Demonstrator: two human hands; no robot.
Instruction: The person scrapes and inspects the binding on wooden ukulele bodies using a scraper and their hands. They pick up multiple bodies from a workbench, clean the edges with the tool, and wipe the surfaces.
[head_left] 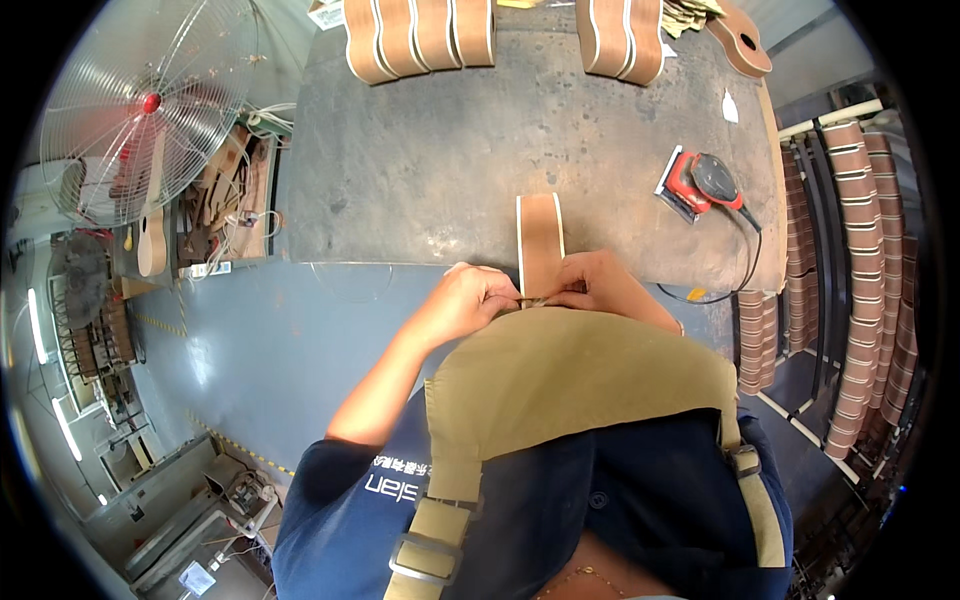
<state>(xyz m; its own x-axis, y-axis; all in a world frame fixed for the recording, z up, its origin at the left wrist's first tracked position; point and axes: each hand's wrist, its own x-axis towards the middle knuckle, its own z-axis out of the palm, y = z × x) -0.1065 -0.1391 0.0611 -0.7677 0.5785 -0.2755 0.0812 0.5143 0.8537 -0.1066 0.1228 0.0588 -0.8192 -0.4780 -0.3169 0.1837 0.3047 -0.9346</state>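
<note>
A small wooden instrument body (541, 232), seen edge-on with pale binding along both edges, rests over the near edge of the workbench (430, 170), close to my apron. My left hand (468, 300) is closed in a pinch at the body's left side. On its right side, the fingers of my right hand (603, 283) are bent and pinched together too. Between the fingertips runs a thin dark strip (533, 301), lying across the near end of the body; its material is too small to make out. The apron hides the body's lowest part.
More instrument bodies (420, 40) stand in rows at the bench's far edge, with one ukulele body (740, 42) at the far right. A red electric sander (705, 183) with a trailing cord lies on the right. A large fan (150, 103) stands left; racks of striped wooden pieces (855, 280) stand right.
</note>
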